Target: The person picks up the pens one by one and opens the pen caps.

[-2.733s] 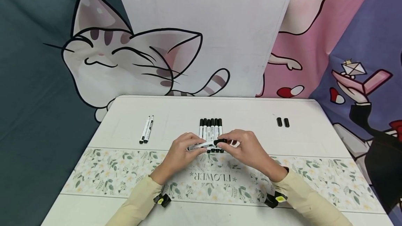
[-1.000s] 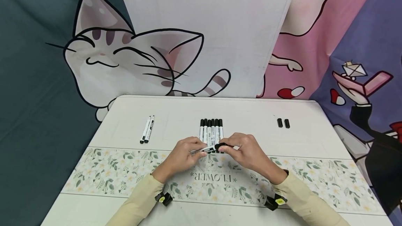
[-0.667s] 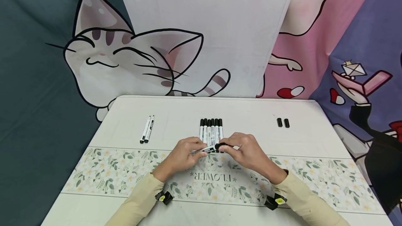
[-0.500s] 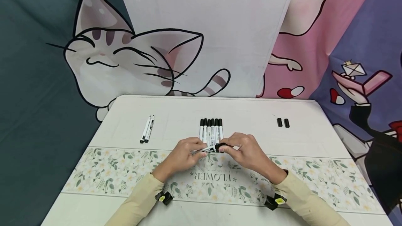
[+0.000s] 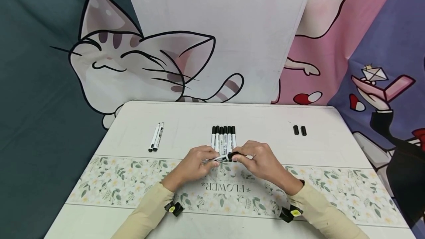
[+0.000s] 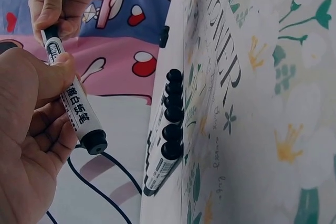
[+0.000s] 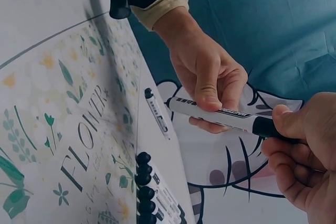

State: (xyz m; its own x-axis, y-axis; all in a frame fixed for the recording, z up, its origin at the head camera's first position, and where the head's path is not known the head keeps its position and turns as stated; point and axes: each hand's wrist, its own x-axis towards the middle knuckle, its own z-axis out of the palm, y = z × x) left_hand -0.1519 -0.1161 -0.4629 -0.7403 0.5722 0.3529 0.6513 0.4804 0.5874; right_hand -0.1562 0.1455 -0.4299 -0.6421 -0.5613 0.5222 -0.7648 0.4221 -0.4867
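A white whiteboard marker [image 5: 220,158] is held between both hands above the near ends of a marker row. My left hand [image 5: 195,163] pinches its white barrel between thumb and fingers. At the other end, the thumb and fingers of my right hand [image 5: 257,159] grip its black cap [image 7: 266,127], partly covering it. In the right wrist view the cap meets the barrel with no visible gap. The left wrist view shows printed lettering and a black end plug [image 6: 94,141] on the marker.
Several capped whiteboard markers [image 5: 223,141] lie side by side mid-table, caps pointing away. Two uncapped markers [image 5: 156,137] lie at the left. Two loose black caps [image 5: 299,130] are at the right. A floral strip [image 5: 132,180] crosses the table; printed cloth hangs behind.
Compared with the oldest frame, both hands and the marker have shifted slightly toward the person, and the marker has turned a little. Over the last second the hands stay almost still.
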